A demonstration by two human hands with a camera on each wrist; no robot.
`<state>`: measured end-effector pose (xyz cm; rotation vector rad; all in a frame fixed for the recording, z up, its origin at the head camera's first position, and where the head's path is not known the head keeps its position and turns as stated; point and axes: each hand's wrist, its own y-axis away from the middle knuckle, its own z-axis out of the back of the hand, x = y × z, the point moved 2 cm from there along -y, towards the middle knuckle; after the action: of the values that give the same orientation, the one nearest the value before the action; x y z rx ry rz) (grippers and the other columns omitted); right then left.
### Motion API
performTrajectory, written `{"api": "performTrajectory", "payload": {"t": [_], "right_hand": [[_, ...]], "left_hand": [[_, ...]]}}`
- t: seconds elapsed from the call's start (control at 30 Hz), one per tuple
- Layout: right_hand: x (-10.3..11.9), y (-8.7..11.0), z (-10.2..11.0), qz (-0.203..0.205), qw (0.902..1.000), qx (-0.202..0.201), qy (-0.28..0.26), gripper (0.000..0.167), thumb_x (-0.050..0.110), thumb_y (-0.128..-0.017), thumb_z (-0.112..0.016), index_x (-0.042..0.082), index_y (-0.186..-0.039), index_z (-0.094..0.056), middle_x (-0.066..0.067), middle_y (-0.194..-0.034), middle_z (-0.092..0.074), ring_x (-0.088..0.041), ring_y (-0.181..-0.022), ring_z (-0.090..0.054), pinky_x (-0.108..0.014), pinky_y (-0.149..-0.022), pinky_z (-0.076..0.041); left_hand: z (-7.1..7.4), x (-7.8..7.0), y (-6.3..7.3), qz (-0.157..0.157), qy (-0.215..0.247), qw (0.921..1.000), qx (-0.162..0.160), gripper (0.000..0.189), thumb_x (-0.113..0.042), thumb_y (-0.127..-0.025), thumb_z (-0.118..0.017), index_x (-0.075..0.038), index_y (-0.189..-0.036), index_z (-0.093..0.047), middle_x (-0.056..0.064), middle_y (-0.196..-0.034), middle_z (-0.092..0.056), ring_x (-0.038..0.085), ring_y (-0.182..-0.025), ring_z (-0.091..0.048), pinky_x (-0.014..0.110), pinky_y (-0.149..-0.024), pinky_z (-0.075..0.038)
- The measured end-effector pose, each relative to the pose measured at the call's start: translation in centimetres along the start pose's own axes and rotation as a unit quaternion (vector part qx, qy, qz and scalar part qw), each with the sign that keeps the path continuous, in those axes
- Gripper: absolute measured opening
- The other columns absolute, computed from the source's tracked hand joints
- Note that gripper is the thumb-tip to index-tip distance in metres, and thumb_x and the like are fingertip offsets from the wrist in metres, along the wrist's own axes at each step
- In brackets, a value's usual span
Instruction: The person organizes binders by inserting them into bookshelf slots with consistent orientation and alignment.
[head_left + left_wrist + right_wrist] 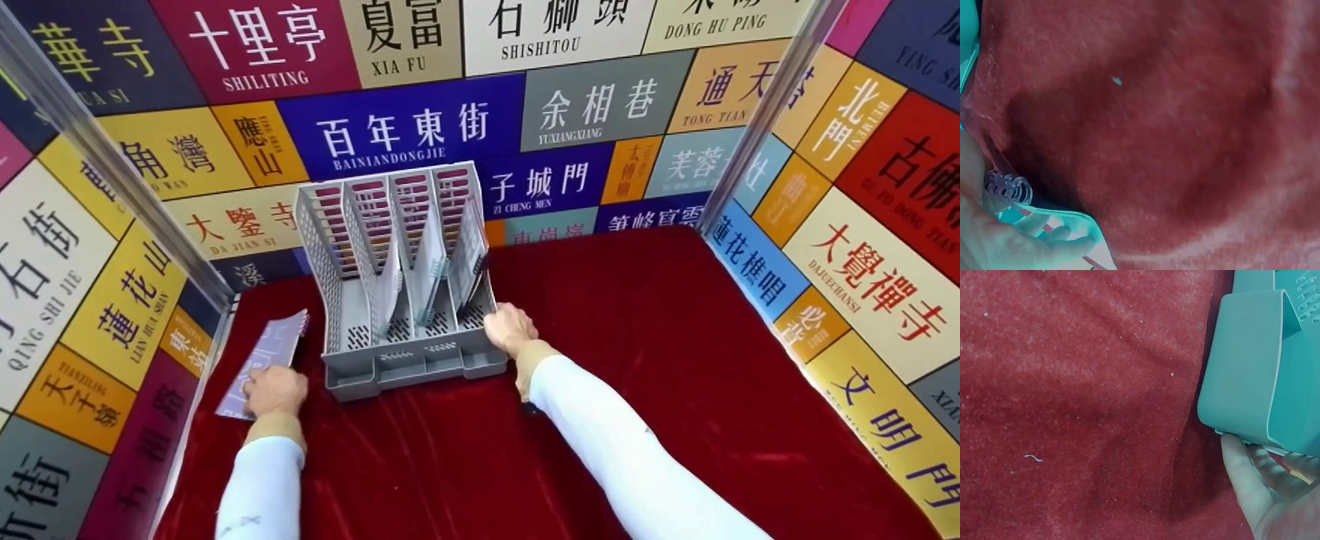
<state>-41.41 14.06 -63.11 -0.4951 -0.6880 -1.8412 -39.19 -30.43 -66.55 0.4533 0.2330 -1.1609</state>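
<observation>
My left hand (274,391) grips a light purple spiral notebook (259,358) over the red cloth, left of the grey file organizer (416,352). In the left wrist view, the notebook's clear coil (1009,187) shows beside the fingers. Against the organizer's right side, near its front corner, my right hand (512,330) rests its fingers. The right wrist view shows those fingers (1237,458) touching the outside of the wall low down. Three slots of the organizer hold upright notebooks: a pale one (388,289), a coil-bound one (430,277) and others (468,259) at the right.
A dark red velvet cloth (622,337) covers the table. Panels with Chinese place names (405,124) stand behind and on both sides, with metal posts (772,112) at the corners. Small trays (442,366) line the organizer's front.
</observation>
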Motion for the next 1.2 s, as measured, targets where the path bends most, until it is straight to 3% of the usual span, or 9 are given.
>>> {"api": "performTrajectory", "payload": {"t": [0.13,0.33,0.4,0.6,0.9,1.2], "right_hand": [[0.1,0.1,-0.1,-0.002,1.0000,0.001,-0.001,0.043,0.026,-0.098,-0.050,0.021,-0.127,-0.080,-0.010,-0.139,-0.080,-0.040,-0.130,-0.075,-0.058,-0.105,-0.058],[0.0,0.3,0.1,-0.008,0.9999,0.009,0.010,0.039,0.028,-0.098,-0.049,0.013,-0.118,-0.079,-0.013,-0.136,-0.080,-0.039,-0.129,-0.075,-0.057,-0.105,-0.059],[-0.1,0.3,0.2,-0.014,0.9998,0.011,0.013,0.038,0.027,-0.097,-0.049,0.011,-0.115,-0.078,-0.015,-0.136,-0.080,-0.040,-0.129,-0.075,-0.057,-0.106,-0.059],[0.1,0.1,0.5,-0.020,0.9995,0.018,0.015,0.038,0.026,-0.097,-0.050,0.009,-0.115,-0.078,-0.016,-0.139,-0.079,-0.042,-0.132,-0.074,-0.057,-0.109,-0.058],[0.4,0.0,0.4,-0.021,0.9993,0.022,0.021,0.033,0.025,-0.097,-0.050,0.009,-0.106,-0.078,-0.016,-0.134,-0.081,-0.040,-0.127,-0.076,-0.056,-0.106,-0.060],[0.4,0.2,0.5,-0.019,0.9992,0.029,0.021,0.031,0.025,-0.097,-0.050,0.009,-0.101,-0.076,-0.017,-0.130,-0.081,-0.038,-0.122,-0.076,-0.055,-0.103,-0.060]], "left_hand": [[0.8,0.9,0.4,-0.039,-0.007,0.9989,-0.024,0.058,-0.021,-0.097,-0.046,0.024,-0.130,-0.063,0.053,-0.139,-0.052,0.074,-0.129,-0.055,0.084,-0.100,-0.053],[2.1,1.2,1.2,-0.096,0.007,0.9892,-0.110,0.043,-0.014,-0.095,-0.047,0.021,-0.115,-0.061,0.051,-0.120,-0.065,0.072,-0.112,-0.066,0.077,-0.098,-0.054],[2.7,0.9,1.5,-0.097,0.032,0.9857,-0.134,0.042,-0.013,-0.097,-0.046,0.019,-0.122,-0.057,0.051,-0.124,-0.064,0.073,-0.115,-0.064,0.079,-0.100,-0.052],[4.0,-0.8,2.0,-0.093,0.116,0.9701,-0.192,0.060,-0.017,-0.111,-0.044,0.010,-0.164,-0.039,0.045,-0.148,-0.057,0.070,-0.131,-0.059,0.079,-0.108,-0.049],[4.9,-3.8,3.8,-0.118,0.153,0.9565,-0.219,0.062,-0.022,-0.118,-0.043,-0.006,-0.176,-0.029,0.034,-0.164,-0.054,0.063,-0.140,-0.059,0.076,-0.115,-0.048],[5.0,-7.3,6.6,-0.173,0.191,0.9391,-0.227,0.060,-0.020,-0.118,-0.047,-0.007,-0.175,-0.035,0.028,-0.169,-0.054,0.057,-0.146,-0.058,0.069,-0.124,-0.047]]}}
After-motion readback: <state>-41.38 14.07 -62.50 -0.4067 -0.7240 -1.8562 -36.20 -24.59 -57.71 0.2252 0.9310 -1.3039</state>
